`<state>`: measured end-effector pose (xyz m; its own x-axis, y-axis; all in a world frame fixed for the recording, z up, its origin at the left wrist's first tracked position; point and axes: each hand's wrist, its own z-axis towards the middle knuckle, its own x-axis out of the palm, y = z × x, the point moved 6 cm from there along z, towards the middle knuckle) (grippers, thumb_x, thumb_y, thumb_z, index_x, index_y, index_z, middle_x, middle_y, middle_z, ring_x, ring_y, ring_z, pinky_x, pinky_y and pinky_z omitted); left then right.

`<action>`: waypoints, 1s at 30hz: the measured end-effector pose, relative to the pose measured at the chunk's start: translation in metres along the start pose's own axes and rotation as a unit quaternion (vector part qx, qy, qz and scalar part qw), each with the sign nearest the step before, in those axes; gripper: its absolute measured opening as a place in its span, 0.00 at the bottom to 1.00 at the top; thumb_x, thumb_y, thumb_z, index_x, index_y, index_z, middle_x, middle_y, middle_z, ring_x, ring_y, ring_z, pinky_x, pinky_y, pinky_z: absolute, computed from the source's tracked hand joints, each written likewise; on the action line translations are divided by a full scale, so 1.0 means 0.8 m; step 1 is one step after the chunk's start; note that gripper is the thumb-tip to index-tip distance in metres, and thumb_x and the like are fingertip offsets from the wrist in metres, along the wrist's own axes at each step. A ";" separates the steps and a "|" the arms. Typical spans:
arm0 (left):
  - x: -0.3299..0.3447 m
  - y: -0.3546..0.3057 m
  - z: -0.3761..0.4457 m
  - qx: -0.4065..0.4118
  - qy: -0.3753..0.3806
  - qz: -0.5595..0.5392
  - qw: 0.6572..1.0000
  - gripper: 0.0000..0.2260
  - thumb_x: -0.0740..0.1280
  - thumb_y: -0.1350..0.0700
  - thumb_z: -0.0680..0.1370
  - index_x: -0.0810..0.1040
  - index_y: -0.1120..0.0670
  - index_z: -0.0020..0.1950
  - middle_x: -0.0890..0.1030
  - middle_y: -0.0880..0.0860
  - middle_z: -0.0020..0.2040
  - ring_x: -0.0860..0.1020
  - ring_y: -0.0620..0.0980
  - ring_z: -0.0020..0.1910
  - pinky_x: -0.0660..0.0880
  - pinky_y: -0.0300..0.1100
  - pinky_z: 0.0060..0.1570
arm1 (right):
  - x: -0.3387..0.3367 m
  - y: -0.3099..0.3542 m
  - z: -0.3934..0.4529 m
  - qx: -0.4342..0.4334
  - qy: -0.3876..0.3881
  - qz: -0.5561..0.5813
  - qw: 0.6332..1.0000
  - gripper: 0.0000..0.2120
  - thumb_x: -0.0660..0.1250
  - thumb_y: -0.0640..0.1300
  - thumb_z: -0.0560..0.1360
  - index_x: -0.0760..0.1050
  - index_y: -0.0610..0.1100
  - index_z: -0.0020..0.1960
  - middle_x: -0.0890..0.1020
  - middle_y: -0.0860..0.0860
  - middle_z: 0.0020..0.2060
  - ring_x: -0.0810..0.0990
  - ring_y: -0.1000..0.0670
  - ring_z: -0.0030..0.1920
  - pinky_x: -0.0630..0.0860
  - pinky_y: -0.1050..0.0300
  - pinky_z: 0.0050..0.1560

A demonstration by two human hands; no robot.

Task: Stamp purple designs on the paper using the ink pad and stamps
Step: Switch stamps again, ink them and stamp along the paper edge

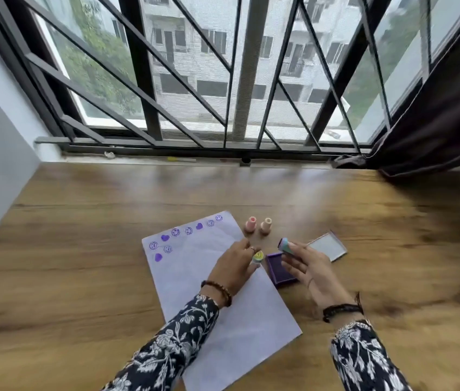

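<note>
A white paper [203, 280] lies tilted on the wooden desk, with several purple hearts and smiley faces stamped along its far edge. My left hand [233, 266] rests on the paper's right side, fingers around a small yellow-topped stamp [257, 256]. The open purple ink pad [278, 269] sits just right of the paper. My right hand [307, 266] hovers over the pad and holds a teal stamp [284, 245], its purple face turned up and left.
Two pink stamps [258, 225] stand upright beyond the paper's far right corner. The ink pad's lid [327, 245] lies to the right of the pad. A barred window runs along the desk's [82, 249] far edge, with a dark curtain [434, 122] at right.
</note>
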<state>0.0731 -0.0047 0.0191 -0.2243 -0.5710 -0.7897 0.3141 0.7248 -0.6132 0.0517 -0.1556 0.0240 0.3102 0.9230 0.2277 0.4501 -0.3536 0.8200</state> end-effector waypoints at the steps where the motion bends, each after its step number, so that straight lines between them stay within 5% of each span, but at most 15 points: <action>1: 0.006 -0.001 0.008 -0.002 0.010 0.003 1.000 0.15 0.63 0.58 0.76 0.72 0.57 0.63 0.73 0.60 0.58 0.72 0.56 0.57 0.70 0.47 0.57 | -0.004 -0.001 0.001 -0.003 -0.001 -0.003 1.000 0.04 0.65 0.36 0.74 0.79 0.42 0.42 0.82 0.46 0.36 0.82 0.55 0.28 0.80 0.65 0.30; 5: 0.015 0.003 0.026 -0.008 0.030 0.016 0.999 0.10 0.64 0.61 0.75 0.77 0.57 0.56 0.73 0.60 0.55 0.75 0.58 0.53 0.72 0.45 0.53 | -0.014 -0.001 0.004 -0.018 -0.015 -0.019 1.000 0.06 0.63 0.29 0.74 0.76 0.36 0.47 0.79 0.44 0.37 0.80 0.51 0.35 0.79 0.69 0.31; 8: 0.014 0.008 0.031 -0.032 0.028 0.002 0.999 0.10 0.67 0.62 0.73 0.77 0.57 0.53 0.74 0.59 0.54 0.75 0.57 0.51 0.71 0.44 0.52 | -0.016 -0.001 0.005 -0.064 -0.027 -0.165 0.984 0.07 0.66 0.32 0.73 0.78 0.38 0.49 0.81 0.42 0.41 0.80 0.49 0.40 0.81 0.64 0.37; 10: 0.015 0.009 0.031 -0.037 0.022 -0.006 0.999 0.09 0.68 0.60 0.72 0.78 0.57 0.52 0.74 0.58 0.53 0.76 0.56 0.50 0.71 0.42 0.50 | -0.011 0.007 0.004 -0.127 -0.044 -0.346 0.928 0.08 0.70 0.37 0.70 0.80 0.42 0.48 0.83 0.43 0.43 0.81 0.49 0.43 0.80 0.57 0.45; 12: 0.016 0.009 0.031 -0.037 0.010 -0.005 0.999 0.09 0.67 0.59 0.72 0.78 0.56 0.52 0.74 0.57 0.53 0.76 0.55 0.50 0.69 0.39 0.49 | 0.004 0.015 0.002 -0.189 -0.024 -0.462 0.866 0.11 0.72 0.41 0.66 0.82 0.45 0.49 0.85 0.47 0.44 0.80 0.53 0.43 0.77 0.61 0.46; 16: 0.016 0.010 0.029 -0.045 -0.009 -0.022 0.999 0.08 0.68 0.60 0.72 0.78 0.57 0.51 0.74 0.58 0.50 0.76 0.55 0.47 0.65 0.33 0.43 | 0.037 0.005 0.003 -0.209 0.075 -0.597 0.771 0.18 0.72 0.45 0.66 0.76 0.44 0.55 0.78 0.46 0.54 0.77 0.47 0.54 0.74 0.54 0.53; 20: 0.012 0.013 0.025 -0.051 -0.032 -0.058 0.996 0.07 0.69 0.59 0.71 0.79 0.57 0.49 0.75 0.58 0.46 0.77 0.54 0.44 0.72 0.39 0.44 | 0.052 -0.015 -0.001 -0.256 0.107 -0.718 0.638 0.15 0.66 0.43 0.71 0.71 0.42 0.56 0.74 0.45 0.56 0.71 0.44 0.59 0.71 0.50 0.56; 23: 0.009 0.014 0.024 -0.056 -0.042 -0.071 0.995 0.07 0.69 0.60 0.71 0.80 0.58 0.48 0.75 0.58 0.44 0.77 0.54 0.43 0.75 0.44 0.46 | 0.056 -0.020 -0.002 -0.284 0.109 -0.742 0.598 0.12 0.61 0.39 0.73 0.70 0.41 0.56 0.74 0.44 0.56 0.70 0.43 0.59 0.70 0.50 0.56; 25: 0.006 0.016 0.020 -0.064 -0.055 -0.095 0.992 0.07 0.70 0.61 0.70 0.80 0.57 0.48 0.74 0.55 0.42 0.77 0.52 0.41 0.74 0.42 0.45 | 0.059 -0.017 -0.004 -0.305 0.109 -0.727 0.605 0.12 0.62 0.41 0.73 0.71 0.42 0.56 0.76 0.45 0.56 0.70 0.45 0.59 0.69 0.52 0.57; 26: 0.005 0.017 0.018 -0.078 -0.066 -0.119 0.988 0.07 0.71 0.61 0.70 0.81 0.57 0.47 0.75 0.53 0.41 0.77 0.50 0.40 0.74 0.39 0.45 | 0.058 -0.010 -0.005 -0.316 0.098 -0.693 0.640 0.11 0.63 0.42 0.74 0.73 0.43 0.56 0.78 0.46 0.55 0.71 0.46 0.59 0.69 0.54 0.56; 30: 0.001 0.031 0.004 -0.188 -0.104 -0.353 0.911 0.04 0.72 0.59 0.70 0.81 0.52 0.43 0.81 0.52 0.39 0.78 0.45 0.39 0.76 0.33 0.42 | 0.034 0.029 -0.007 -0.292 0.013 -0.437 0.851 0.11 0.65 0.45 0.74 0.75 0.48 0.56 0.79 0.52 0.42 0.77 0.53 0.47 0.69 0.64 0.43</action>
<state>0.0839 0.0116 0.0030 -0.0567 -0.9781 -0.2003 -0.1878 0.2074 -0.9601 0.0661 -0.1380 0.0518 0.0487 0.8001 -0.5979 0.0043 0.5985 0.8011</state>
